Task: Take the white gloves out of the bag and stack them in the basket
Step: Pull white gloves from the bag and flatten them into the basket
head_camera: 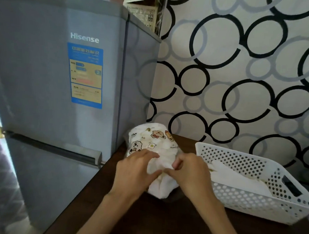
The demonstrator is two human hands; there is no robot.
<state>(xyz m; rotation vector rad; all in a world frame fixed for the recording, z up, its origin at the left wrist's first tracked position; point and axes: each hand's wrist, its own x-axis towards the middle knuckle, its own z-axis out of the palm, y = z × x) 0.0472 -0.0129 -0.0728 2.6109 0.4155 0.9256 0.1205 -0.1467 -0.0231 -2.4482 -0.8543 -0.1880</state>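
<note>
Both hands at the mouth of the cartoon-printed clear plastic bag (149, 140) on the dark table (161, 222): left hand (137, 170) holds the bag, right hand (188, 173), nearer the white perforated plastic basket (244, 200), pinches a white fabric glove (159, 184); folded gloves (236, 178) already lie inside the basket.

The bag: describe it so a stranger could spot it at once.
Start at the grey fridge; the dark table stands right of it. The bag lies there, left of the white basket, under both hands. Only it has cartoon animals printed on it.
</note>
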